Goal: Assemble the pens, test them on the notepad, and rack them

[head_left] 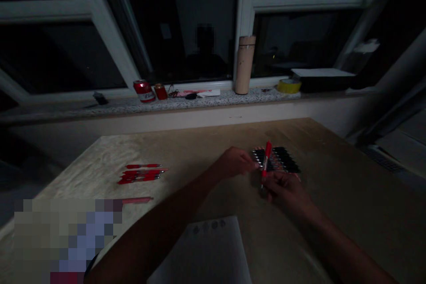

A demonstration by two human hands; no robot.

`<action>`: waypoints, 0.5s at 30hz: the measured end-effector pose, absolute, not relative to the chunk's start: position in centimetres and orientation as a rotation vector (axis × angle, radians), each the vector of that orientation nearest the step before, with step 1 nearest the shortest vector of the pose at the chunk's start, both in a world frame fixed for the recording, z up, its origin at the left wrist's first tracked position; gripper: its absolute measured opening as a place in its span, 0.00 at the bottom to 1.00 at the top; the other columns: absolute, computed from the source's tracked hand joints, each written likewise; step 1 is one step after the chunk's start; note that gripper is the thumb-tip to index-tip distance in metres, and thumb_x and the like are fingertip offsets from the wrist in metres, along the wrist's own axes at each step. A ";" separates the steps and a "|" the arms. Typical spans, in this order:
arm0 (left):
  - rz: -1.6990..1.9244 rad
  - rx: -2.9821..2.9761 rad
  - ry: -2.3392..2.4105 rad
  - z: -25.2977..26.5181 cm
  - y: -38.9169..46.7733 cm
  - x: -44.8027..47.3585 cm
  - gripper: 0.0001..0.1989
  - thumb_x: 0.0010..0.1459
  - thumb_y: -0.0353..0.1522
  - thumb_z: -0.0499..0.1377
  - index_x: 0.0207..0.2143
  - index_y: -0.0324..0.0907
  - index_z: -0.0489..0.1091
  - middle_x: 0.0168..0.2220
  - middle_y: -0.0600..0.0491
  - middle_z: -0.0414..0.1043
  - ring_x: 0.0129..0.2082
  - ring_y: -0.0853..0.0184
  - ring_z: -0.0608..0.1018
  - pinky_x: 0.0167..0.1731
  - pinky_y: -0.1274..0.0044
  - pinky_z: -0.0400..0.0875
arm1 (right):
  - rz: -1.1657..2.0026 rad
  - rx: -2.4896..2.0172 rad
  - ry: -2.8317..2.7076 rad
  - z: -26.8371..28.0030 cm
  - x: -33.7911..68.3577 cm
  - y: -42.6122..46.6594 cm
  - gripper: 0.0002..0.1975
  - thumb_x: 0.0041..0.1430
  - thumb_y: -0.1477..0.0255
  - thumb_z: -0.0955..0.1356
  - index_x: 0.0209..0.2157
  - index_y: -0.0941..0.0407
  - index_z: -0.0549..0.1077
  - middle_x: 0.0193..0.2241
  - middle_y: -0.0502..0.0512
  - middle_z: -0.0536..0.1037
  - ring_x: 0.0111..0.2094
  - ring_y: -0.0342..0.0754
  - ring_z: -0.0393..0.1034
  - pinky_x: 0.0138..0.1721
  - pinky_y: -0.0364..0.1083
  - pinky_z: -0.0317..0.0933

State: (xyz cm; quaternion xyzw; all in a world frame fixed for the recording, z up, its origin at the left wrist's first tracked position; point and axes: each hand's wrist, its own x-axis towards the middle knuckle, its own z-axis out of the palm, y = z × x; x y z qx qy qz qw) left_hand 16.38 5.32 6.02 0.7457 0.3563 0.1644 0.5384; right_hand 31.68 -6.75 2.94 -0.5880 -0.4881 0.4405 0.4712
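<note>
Pinching low, the right hand [284, 188] lets its red pen [267, 154] stick up, middle right. I can't tell the left hand's [235, 161] grip.

The light is dim, near black at upper left and right. The table [193, 148] is palest at left, darker at right. Faint reflections show in the upper-centre window [209, 0]; pixel blocks cover part of the lower left.

From your head, your camera looks forward and down across the counter [186, 153], near enough to take in your left hand [238, 161] and right hand [285, 187] whole, its view running past the windowsill [213, 101] up to the windows [206, 4] opposite.
</note>
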 end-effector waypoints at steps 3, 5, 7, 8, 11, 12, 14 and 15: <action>0.529 1.776 0.870 6.7 7.8 19.0 0.16 0.46 0.38 0.63 0.31 0.32 0.71 0.23 0.52 0.72 0.17 0.76 0.69 0.18 0.84 0.62 | 0.902 -1.580 -1.222 2.2 32.7 -6.7 0.12 0.50 0.62 0.67 0.25 0.58 0.72 0.18 0.50 0.71 0.18 0.42 0.61 0.22 0.42 0.54; 0.538 1.737 0.852 6.7 8.9 20.7 0.14 0.49 0.37 0.62 0.31 0.32 0.72 0.24 0.53 0.72 0.16 0.77 0.68 0.18 0.83 0.62 | 0.745 -1.665 -1.297 2.1 33.1 -6.7 0.11 0.50 0.63 0.67 0.24 0.57 0.72 0.20 0.51 0.73 0.21 0.43 0.63 0.23 0.42 0.55; 0.581 1.707 0.851 6.3 9.6 22.0 0.12 0.50 0.35 0.61 0.29 0.32 0.72 0.22 0.54 0.71 0.16 0.77 0.68 0.19 0.84 0.62 | 0.604 -1.735 -1.381 2.3 33.3 -6.8 0.13 0.51 0.61 0.67 0.23 0.56 0.71 0.20 0.52 0.73 0.21 0.45 0.65 0.24 0.43 0.56; 0.598 1.694 0.854 6.0 9.9 22.5 0.10 0.51 0.34 0.61 0.29 0.32 0.73 0.20 0.55 0.70 0.16 0.77 0.67 0.19 0.84 0.62 | 0.546 -1.779 -1.412 2.5 33.3 -6.8 0.14 0.52 0.60 0.66 0.22 0.56 0.70 0.19 0.51 0.73 0.21 0.45 0.64 0.23 0.43 0.55; 0.620 1.656 0.842 5.2 10.4 23.6 0.07 0.52 0.30 0.60 0.28 0.32 0.73 0.17 0.57 0.68 0.16 0.77 0.67 0.20 0.83 0.62 | 0.400 -1.866 -1.437 3.1 33.4 -6.8 0.16 0.52 0.57 0.66 0.21 0.55 0.70 0.18 0.52 0.73 0.20 0.45 0.64 0.22 0.43 0.53; 0.633 1.633 0.829 4.9 10.6 23.8 0.07 0.52 0.29 0.60 0.29 0.31 0.73 0.18 0.56 0.69 0.16 0.77 0.68 0.21 0.83 0.63 | 0.376 -1.889 -1.431 3.2 33.5 -6.8 0.16 0.52 0.57 0.66 0.22 0.55 0.70 0.18 0.52 0.73 0.20 0.46 0.65 0.22 0.43 0.53; 0.678 1.571 0.797 4.5 10.9 24.2 0.06 0.52 0.27 0.59 0.32 0.31 0.73 0.21 0.54 0.71 0.18 0.77 0.69 0.24 0.82 0.66 | 0.364 -1.928 -1.423 3.4 33.7 -6.8 0.16 0.52 0.56 0.66 0.25 0.54 0.72 0.20 0.54 0.75 0.21 0.47 0.66 0.23 0.44 0.54; 0.698 1.544 0.783 4.3 11.0 24.3 0.07 0.52 0.25 0.58 0.35 0.31 0.72 0.23 0.53 0.72 0.19 0.77 0.70 0.26 0.82 0.67 | 0.367 -1.945 -1.416 3.4 33.8 -6.8 0.16 0.53 0.56 0.65 0.27 0.54 0.73 0.21 0.54 0.75 0.21 0.48 0.67 0.24 0.44 0.54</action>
